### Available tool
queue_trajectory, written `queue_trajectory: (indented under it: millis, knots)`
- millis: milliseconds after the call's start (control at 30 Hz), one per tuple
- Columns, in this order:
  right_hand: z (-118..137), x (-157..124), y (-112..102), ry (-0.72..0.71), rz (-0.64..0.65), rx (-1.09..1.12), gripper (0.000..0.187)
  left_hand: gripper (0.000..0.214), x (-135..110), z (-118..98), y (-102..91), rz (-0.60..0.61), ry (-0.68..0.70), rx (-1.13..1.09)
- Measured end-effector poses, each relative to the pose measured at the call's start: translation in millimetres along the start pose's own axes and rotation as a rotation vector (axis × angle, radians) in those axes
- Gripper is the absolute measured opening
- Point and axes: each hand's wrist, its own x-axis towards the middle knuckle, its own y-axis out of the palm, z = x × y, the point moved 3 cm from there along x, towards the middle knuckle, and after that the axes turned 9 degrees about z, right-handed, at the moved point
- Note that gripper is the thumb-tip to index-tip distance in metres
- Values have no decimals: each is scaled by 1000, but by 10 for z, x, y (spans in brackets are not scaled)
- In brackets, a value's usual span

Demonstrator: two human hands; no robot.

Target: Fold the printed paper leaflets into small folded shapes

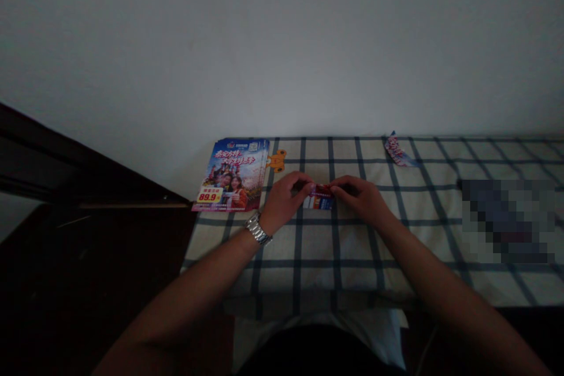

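Observation:
Between my two hands is a small folded piece of printed paper (320, 202), blue and white below with a dark red strip along its top. My left hand (288, 197), with a metal watch (258, 229) at its wrist, pinches the paper's upper left. At the upper right, my right hand (359, 197) pinches the same strip between thumb and fingertips. The lower part of the paper faces me, close above or on the checked cloth (317, 244); I cannot tell which.
Left of my hands lies a stack of glossy flyers (231, 176), with an orange cartoon-shaped piece (277, 161) beside it. A folded strip of printed paper (396, 151) lies at the back right. Farther right is a blurred-out patch (506, 220). A white wall (282, 41) stands behind.

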Motion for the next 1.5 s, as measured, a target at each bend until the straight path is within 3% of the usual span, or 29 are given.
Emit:
queue_trajectory:
  millis: [267, 1100, 1500]
  knots:
    - [3, -3, -23, -31, -3, -48, 22, 22, -14, -32, -3, -7, 7, 7]
    - [94, -37, 67, -124, 89, -84, 23, 14, -20, -109, 94, 150, 90, 58]
    - [43, -24, 13, -32, 69, -78, 28, 18, -8, -66, 65, 131, 42, 75]
